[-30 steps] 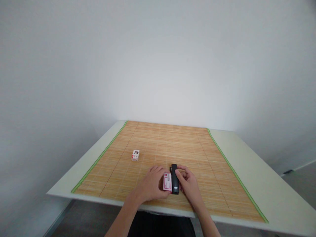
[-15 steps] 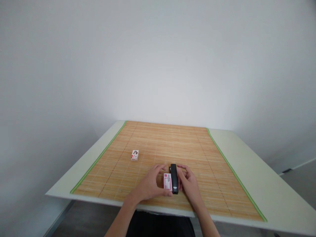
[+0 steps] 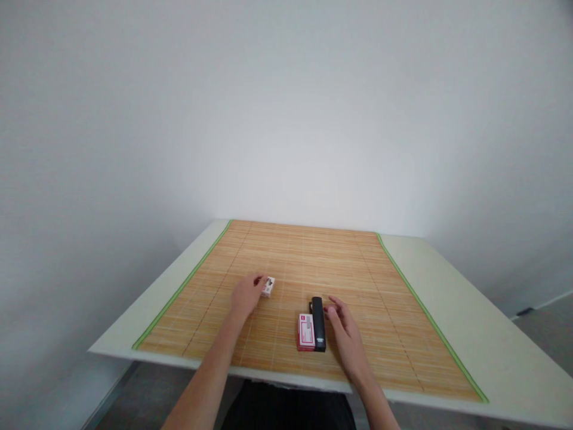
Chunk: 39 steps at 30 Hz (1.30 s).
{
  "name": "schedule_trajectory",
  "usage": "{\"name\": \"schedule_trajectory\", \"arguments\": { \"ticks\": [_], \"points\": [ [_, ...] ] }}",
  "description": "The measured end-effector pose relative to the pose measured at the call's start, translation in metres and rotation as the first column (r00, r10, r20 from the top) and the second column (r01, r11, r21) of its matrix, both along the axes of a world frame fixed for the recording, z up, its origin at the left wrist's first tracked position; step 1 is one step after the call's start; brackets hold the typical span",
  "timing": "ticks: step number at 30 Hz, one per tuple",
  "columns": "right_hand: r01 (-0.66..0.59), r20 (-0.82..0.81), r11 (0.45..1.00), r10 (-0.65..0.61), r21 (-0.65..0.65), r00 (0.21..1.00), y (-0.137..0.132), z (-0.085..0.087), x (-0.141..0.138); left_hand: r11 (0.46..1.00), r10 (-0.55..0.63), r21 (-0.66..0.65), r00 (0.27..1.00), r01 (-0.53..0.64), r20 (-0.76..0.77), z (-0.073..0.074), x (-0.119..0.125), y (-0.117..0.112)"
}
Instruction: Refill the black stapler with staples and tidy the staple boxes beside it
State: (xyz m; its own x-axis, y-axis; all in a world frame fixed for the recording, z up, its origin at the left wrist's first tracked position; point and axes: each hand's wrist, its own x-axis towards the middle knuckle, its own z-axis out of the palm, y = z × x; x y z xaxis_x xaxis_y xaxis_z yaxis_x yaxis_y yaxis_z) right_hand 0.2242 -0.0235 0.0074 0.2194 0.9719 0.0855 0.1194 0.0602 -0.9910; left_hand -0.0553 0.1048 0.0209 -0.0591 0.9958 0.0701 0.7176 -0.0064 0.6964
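My left hand [image 3: 248, 295] is closed at the left side of a small white box [image 3: 268, 287] with a dark picture and red marks on it. The fingers partly cover the box's left edge. Closer to me, a black stapler [image 3: 318, 325] lies lengthwise on the mat. Against its left side rests a white and pink-red box [image 3: 307, 331] with a label. My right hand [image 3: 344, 329] is just right of the stapler, fingers apart and curved, holding nothing. Whether its fingertips touch the stapler is unclear.
A bamboo mat [image 3: 308, 251] with green edging covers the middle of the white table [image 3: 430, 275]. A plain wall [image 3: 295, 119] rises behind the table. The table's front edge runs close to my lap.
My left hand has left the pink-red box and reached forward left to the small white box, which has shifted right. My right hand stays beside the stapler.
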Motion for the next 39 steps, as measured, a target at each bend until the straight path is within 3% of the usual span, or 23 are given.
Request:
{"name": "schedule_trajectory", "arguments": {
  "ticks": [4, 9, 12, 20, 24, 27, 30, 32, 34, 39],
  "points": [
    [-0.069, 0.283, 0.997, 0.062, 0.015, 0.957, -0.023, -0.02, 0.006, 0.997, -0.071, -0.003, 0.997, 0.071, 0.018, -0.006, 0.049, -0.018],
    [-0.145, 0.642, 0.988, 0.082, 0.045, 0.762, -0.039, -0.039, 0.007, 0.986, -0.164, 0.0, 0.985, 0.164, 0.056, -0.002, 0.084, -0.035],
    [-0.182, 0.709, 0.982, 0.088, 0.057, 0.7, -0.039, -0.042, 0.004, 0.984, -0.175, -0.016, 0.982, 0.177, 0.069, -0.001, 0.091, -0.042],
    [-0.177, 0.758, 0.983, 0.081, 0.047, 0.647, -0.04, -0.043, -0.004, 0.992, -0.121, -0.022, 0.988, 0.124, 0.099, -0.001, 0.099, -0.076],
    [-0.188, 0.778, 0.981, 0.075, 0.056, 0.624, -0.041, -0.048, -0.006, 0.998, -0.047, -0.025, 0.969, 0.055, 0.244, -0.012, 0.108, -0.099],
    [-0.177, 0.779, 0.981, 0.051, 0.077, 0.625, -0.041, -0.051, -0.007, 0.988, 0.002, -0.132, 0.845, 0.081, 0.535, -0.023, 0.119, -0.109],
    [-0.183, 0.774, 0.979, 0.045, 0.093, 0.632, -0.041, -0.051, -0.008, 0.983, 0.066, -0.155, 0.587, 0.103, 0.807, -0.028, 0.13, -0.115],
    [-0.193, 0.777, 0.977, 0.055, 0.087, 0.627, -0.042, -0.049, -0.009, 0.986, 0.098, -0.149, 0.468, 0.074, 0.878, -0.029, 0.136, -0.119],
    [-0.2, 0.784, 0.977, 0.067, 0.075, 0.617, -0.044, -0.049, -0.01, 0.986, 0.115, -0.155, 0.428, 0.059, 0.896, -0.03, 0.139, -0.122],
    [-0.204, 0.793, 0.976, 0.063, 0.079, 0.607, -0.046, -0.048, -0.008, 0.986, 0.128, -0.161, 0.436, 0.04, 0.891, -0.036, 0.145, -0.127]
  ]
}}
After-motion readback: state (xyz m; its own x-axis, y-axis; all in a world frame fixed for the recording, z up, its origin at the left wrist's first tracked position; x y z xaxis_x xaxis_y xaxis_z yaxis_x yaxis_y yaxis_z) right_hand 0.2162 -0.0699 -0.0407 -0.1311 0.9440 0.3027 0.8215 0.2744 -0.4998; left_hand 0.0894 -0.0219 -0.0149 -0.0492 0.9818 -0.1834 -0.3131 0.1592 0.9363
